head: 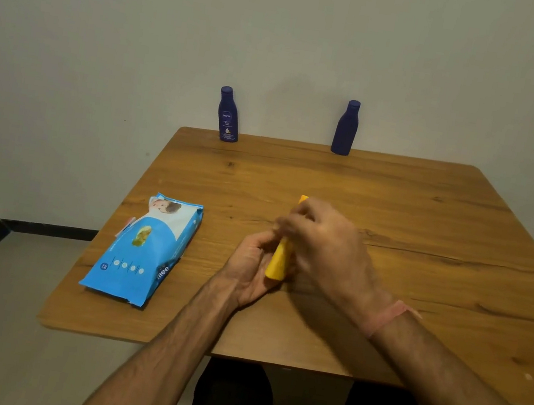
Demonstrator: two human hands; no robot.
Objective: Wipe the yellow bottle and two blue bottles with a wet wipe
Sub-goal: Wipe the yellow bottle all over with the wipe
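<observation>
The yellow bottle [279, 261] is tilted above the middle of the wooden table [428, 226], its cap end pointing away from me. My left hand [254, 266] holds its lower part from the left. My right hand [328, 249] is curled over its upper part and is blurred; whether a wipe sits under those fingers is hidden. Two blue bottles stand upright at the table's far edge, one with a white label on the left [229, 115] and a plain one on the right [346, 128].
A blue wet-wipe pack [144, 250] lies flat on the left part of the table, near its left edge. A pale wall stands right behind the table. My dark-clothed legs [235, 402] show below the near edge.
</observation>
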